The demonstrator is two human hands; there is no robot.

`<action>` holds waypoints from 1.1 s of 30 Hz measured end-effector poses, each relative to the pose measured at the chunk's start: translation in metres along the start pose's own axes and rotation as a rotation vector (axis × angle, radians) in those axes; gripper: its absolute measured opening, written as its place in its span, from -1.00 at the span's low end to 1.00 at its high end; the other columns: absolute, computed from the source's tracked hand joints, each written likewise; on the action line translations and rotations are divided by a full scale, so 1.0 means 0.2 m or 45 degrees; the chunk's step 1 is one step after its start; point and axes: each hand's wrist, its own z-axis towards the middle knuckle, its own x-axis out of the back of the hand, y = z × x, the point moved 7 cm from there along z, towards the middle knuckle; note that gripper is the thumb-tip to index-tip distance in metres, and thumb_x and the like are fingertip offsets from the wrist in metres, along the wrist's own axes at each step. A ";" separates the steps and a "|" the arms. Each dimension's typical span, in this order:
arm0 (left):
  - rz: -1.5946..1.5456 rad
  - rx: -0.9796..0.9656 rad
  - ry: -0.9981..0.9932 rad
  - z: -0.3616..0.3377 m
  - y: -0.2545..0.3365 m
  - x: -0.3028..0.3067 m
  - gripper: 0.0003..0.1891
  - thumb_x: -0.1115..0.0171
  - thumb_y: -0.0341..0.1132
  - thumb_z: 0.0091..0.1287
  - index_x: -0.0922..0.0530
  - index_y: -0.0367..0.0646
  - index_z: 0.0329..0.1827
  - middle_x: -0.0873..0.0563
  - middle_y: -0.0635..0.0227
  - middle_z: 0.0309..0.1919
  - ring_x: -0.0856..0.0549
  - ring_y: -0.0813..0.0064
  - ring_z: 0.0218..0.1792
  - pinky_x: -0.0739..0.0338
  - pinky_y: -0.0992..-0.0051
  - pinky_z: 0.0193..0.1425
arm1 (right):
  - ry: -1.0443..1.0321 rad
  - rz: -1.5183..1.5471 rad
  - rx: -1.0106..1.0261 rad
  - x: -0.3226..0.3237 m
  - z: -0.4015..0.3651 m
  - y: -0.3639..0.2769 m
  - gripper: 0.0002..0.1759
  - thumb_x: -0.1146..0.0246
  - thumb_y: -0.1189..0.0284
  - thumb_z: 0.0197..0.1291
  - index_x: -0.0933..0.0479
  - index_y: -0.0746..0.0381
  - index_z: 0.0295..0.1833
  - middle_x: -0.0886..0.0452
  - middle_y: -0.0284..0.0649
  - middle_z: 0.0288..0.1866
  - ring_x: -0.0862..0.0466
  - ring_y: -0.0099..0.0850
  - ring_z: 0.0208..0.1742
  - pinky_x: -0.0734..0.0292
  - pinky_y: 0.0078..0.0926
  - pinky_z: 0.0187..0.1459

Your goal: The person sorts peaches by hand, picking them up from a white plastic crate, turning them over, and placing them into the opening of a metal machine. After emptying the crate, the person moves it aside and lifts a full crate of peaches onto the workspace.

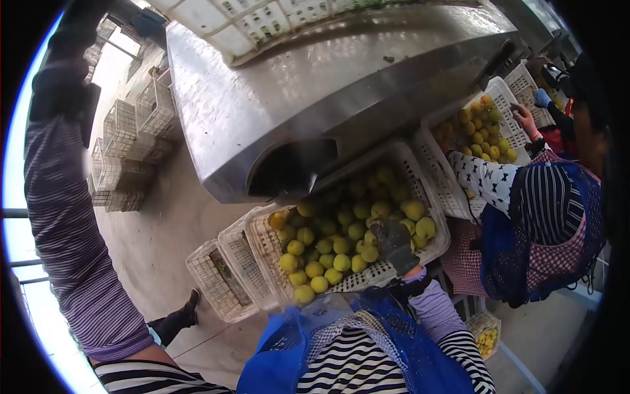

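Note:
My right hand (pixel 395 244), in a dark grey glove, lies over the right part of a white plastic crate (pixel 264 259) of round yellow-green fruit (pixel 341 244). It touches the fruit there; its fingers blend into the dark gaps, so their grip is unclear. My left arm is raised along the left edge of the view in a striped purple sleeve. At its upper end my left hand (pixel 73 46) is a dark shape close to the camera, its fingers not readable, away from the fruit. Some fruit at the crate's left end is more orange.
A metal machine (pixel 262 98) with a dark opening stands behind the crate, bearing a white crate (pixel 262 23). Crates (pixel 220 279) stand left, with more stacked farther off (pixel 121 131). At the right, a co-worker (pixel 548 203) reaches into another fruit crate (pixel 508 98); further gloved hands show beyond.

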 end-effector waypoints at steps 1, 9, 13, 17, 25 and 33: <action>0.152 -0.071 0.000 -0.13 -0.02 0.15 -0.69 -0.48 -0.21 0.28 -0.45 -0.02 -0.43 -0.41 0.63 -0.50 -0.37 0.69 -0.43 -0.32 0.53 -0.37 | 0.013 -0.049 -0.076 0.01 -0.02 0.11 -0.71 -0.31 0.22 0.33 -0.69 0.22 -0.06 -0.74 0.02 -0.22 -0.72 -0.01 -0.24 -0.56 -0.14 -0.25; 1.161 0.106 -0.791 -1.19 -0.22 1.21 -0.57 -0.28 -0.41 0.40 -0.64 0.26 0.30 -0.77 0.39 0.10 -0.78 0.41 0.03 -0.71 0.55 0.09 | 0.020 -0.041 0.008 0.04 0.12 0.29 -0.73 -0.42 0.26 0.23 -0.68 0.27 -0.22 -0.73 -0.09 -0.37 -0.72 -0.20 -0.34 -0.54 -0.25 -0.26; 1.306 0.532 -0.729 -1.51 -0.10 1.50 -0.62 -0.38 -0.29 0.32 -0.70 0.30 0.21 -0.79 0.37 -0.04 -0.79 0.45 -0.09 -0.72 0.55 -0.02 | -0.019 -0.105 -0.047 0.01 0.14 0.17 -0.70 -0.47 0.26 0.16 -0.65 0.29 -0.30 -0.67 -0.10 -0.47 -0.64 -0.22 -0.46 -0.46 -0.23 -0.35; 1.154 1.307 -0.607 -1.92 -0.19 1.62 -0.57 -0.45 0.06 0.29 -0.77 0.04 0.10 -0.83 0.29 -0.12 -0.80 0.39 -0.11 -0.67 0.49 0.00 | -0.106 -0.255 -0.082 -0.10 0.17 0.16 -0.60 -0.49 0.19 0.14 -0.60 0.34 -0.33 -0.62 -0.06 -0.53 -0.62 -0.21 -0.50 -0.42 -0.20 -0.38; 1.177 1.847 -1.119 -2.95 -0.54 1.16 -0.38 -0.29 0.35 0.14 -0.77 -0.04 -0.09 -0.80 0.04 -0.12 -0.75 -0.09 -0.05 -0.60 0.11 0.06 | -0.183 -0.465 0.050 -0.20 0.20 0.30 -0.66 -0.39 0.25 0.24 -0.66 0.36 -0.15 -0.71 -0.01 -0.37 -0.70 -0.15 -0.40 -0.51 -0.21 -0.34; 1.183 2.056 -1.513 -4.17 0.21 1.11 -0.45 -0.30 0.22 0.20 -0.69 -0.09 -0.06 -0.81 0.03 -0.15 -0.78 -0.06 -0.11 -0.63 0.02 -0.03 | 0.100 -0.514 -0.227 0.04 0.01 0.50 -0.61 -0.29 0.15 0.27 -0.66 0.28 -0.06 -0.70 0.12 -0.23 -0.67 0.12 -0.18 -0.53 0.02 -0.11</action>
